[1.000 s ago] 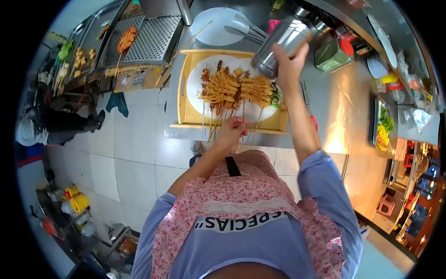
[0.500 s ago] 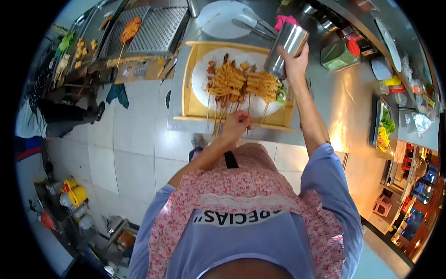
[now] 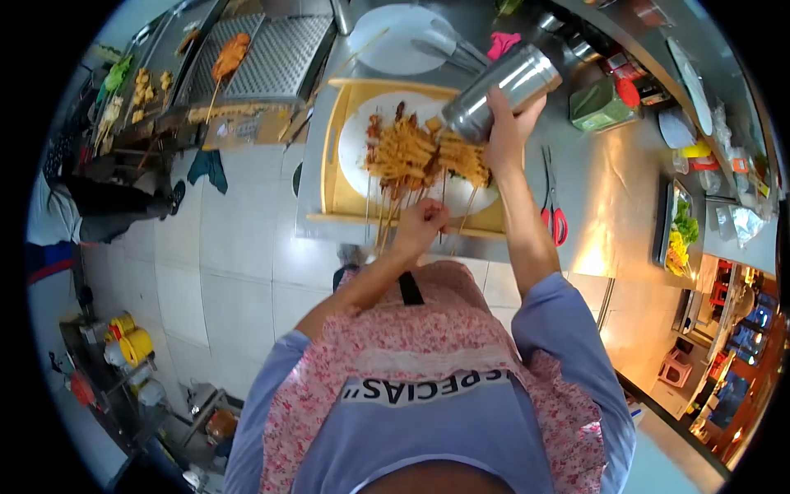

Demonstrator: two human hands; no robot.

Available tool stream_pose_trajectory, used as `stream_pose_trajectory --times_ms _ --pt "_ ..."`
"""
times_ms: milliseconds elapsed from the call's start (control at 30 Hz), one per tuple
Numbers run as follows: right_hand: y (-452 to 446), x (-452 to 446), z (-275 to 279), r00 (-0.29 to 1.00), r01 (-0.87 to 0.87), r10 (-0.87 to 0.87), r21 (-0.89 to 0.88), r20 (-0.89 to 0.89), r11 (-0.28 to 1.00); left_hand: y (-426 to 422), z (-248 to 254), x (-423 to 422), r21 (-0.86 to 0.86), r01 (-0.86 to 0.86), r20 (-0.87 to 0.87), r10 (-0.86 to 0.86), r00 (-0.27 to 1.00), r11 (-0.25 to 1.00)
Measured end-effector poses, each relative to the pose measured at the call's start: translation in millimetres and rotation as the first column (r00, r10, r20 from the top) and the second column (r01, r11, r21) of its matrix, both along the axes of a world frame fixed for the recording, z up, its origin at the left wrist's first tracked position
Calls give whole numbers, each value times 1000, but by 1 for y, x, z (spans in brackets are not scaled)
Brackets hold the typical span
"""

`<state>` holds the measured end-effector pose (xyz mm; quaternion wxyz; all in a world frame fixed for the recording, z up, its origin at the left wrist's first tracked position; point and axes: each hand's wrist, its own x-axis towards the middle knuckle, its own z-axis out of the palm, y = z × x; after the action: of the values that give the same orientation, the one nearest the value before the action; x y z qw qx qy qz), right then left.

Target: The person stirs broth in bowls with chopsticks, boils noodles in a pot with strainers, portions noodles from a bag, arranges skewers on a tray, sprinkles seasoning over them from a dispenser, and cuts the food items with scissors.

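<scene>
My right hand [image 3: 512,132] is wrapped round a shiny metal shaker [image 3: 504,89], tilted with its lower end over the food. Under it, several skewers of golden, stringy food [image 3: 403,155] lie on a white oval plate [image 3: 354,148]. That plate sits in a yellow wooden tray [image 3: 331,185]. At the tray's near edge, my left hand [image 3: 421,224] has its fingers pinched together on a thin skewer stick among the others. Part of the plate's right side is hidden by my right forearm and the shaker.
Red-handled scissors [image 3: 555,218] lie on the steel counter right of my forearm. Behind the tray are a white plate [image 3: 395,37] and a pink cloth [image 3: 502,43]. A red-lidded jar [image 3: 605,103] stands right. At left, a skewer [image 3: 230,56] rests on a perforated tray [image 3: 280,53].
The shaker and my right hand have moved left over the skewers, and the shaker tilts further toward horizontal. The scissors have come into view. My left hand stays nearly in place.
</scene>
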<state>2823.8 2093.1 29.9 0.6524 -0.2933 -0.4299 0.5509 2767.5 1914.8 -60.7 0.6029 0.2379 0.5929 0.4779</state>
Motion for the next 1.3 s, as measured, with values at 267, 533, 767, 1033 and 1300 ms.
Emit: stream_pose_trajectory --times_ms 267,533,767,1033,1300 --pt "39 6 5 883 -181 185 -51 432 982 -13 -3 0 -7 76 -17 -77 997 997" --pt "67 33 -42 911 172 -208 129 355 977 -3 -14 -6 57 36 50 -39 998 998" --pt "14 46 -27 994 105 -103 -108 26 989 4 -8 -3 32 20 79 -23 997 999" --pt "24 39 -37 882 17 -25 20 471 1000 -10 -9 10 -21 -7 31 7 999 1000" --pt "37 33 -22 953 49 -28 -63 300 997 -5 -22 5 84 96 -93 -88 992 992"
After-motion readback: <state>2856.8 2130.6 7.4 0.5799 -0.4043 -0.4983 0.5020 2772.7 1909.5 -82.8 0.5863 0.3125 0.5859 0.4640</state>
